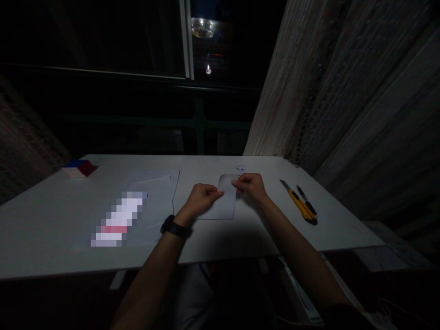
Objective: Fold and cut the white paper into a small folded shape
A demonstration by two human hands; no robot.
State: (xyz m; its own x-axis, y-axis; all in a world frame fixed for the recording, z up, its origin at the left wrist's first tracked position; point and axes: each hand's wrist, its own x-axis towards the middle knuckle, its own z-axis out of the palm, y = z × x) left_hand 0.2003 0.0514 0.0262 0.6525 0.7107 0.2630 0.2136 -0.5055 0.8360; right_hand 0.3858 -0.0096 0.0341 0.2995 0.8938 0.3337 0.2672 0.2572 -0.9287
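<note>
A sheet of white paper (225, 206) is held between my two hands above the middle of the table, its upper part raised and slightly curled. My left hand (202, 199), with a black watch on its wrist, pinches the paper's left side between thumb and fingers. At the upper right edge, my right hand (250, 187) pinches the same paper. The paper's lower edge lies at or close to the tabletop; I cannot tell whether it touches.
On the white table (268, 238), a yellow utility knife (299, 202) and a black pen (305, 199) lie at right. More paper sheets (161, 201) and a blurred-out bright rectangle (118, 219) lie at left. A colored cube (78, 168) sits far left. Curtains (271, 101) hang behind.
</note>
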